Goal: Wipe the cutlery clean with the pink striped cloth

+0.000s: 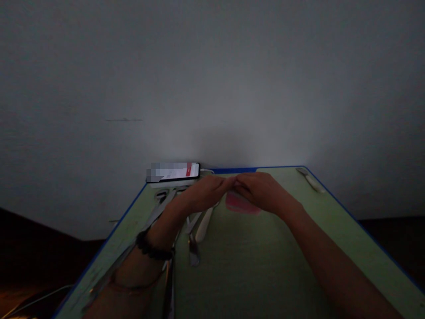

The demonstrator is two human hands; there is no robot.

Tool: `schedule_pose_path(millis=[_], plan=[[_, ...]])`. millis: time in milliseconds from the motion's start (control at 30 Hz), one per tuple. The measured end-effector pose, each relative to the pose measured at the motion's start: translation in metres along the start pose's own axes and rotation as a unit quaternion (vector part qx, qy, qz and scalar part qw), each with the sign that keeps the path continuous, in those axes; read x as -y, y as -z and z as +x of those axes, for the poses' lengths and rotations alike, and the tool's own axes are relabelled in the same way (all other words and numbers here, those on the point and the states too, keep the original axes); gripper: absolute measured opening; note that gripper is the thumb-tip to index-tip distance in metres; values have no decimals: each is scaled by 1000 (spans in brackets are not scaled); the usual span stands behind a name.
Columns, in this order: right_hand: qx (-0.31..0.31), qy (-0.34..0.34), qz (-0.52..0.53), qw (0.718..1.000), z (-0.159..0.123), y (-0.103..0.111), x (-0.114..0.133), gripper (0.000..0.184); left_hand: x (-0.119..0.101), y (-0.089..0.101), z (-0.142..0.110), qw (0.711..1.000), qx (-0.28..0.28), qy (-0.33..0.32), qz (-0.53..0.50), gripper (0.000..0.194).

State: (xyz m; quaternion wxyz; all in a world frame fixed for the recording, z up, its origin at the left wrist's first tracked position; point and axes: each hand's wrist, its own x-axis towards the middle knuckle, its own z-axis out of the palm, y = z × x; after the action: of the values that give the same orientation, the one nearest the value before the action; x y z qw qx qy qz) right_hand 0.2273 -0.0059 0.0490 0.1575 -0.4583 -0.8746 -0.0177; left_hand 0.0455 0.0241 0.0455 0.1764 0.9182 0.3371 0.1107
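Observation:
In the dim head view, my left hand (208, 191) and my right hand (260, 188) meet over the far middle of the table. Their fingers are bent and pressed together at the tips; whatever lies between them is hidden. Just below, partly covered by my right hand, is a flat pink item (241, 204) whose kind I cannot make out. Near my left wrist lies a group of cutlery: a spoon (162, 194), a white-handled piece (204, 223) and a metal piece with a broad end (194, 254). My left forearm hides part of the group.
A phone (174, 173) with a lit screen leans near the wall, a white cable (207, 170) beside it. At the far right corner lies a white-handled knife-like piece (311, 180). The green table (252, 266) has a blue edge and meets a grey wall (232, 79).

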Motion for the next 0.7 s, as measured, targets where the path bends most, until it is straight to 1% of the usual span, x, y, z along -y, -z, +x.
schedule_pose_path(millis=[100,200,333,400,567,700], plan=[[12,7,21,1000,0,1,-4,30,2,4,-3,1000,-6,10,-8,42],[30,6,52,998,-2,5,-11,31,2,11,-8,999,-23,38,-26,46],[63,6,118,991,-6,11,-19,28,6,16,-12,997,-26,60,-49,43],[73,0,132,989,-7,12,-20,27,6,17,-13,996,-20,61,-63,40],[92,-1,134,987,-7,9,-16,26,0,18,-14,996,-8,38,-76,30],[104,21,151,983,-7,6,-11,25,-10,15,-13,997,14,10,-77,24]])
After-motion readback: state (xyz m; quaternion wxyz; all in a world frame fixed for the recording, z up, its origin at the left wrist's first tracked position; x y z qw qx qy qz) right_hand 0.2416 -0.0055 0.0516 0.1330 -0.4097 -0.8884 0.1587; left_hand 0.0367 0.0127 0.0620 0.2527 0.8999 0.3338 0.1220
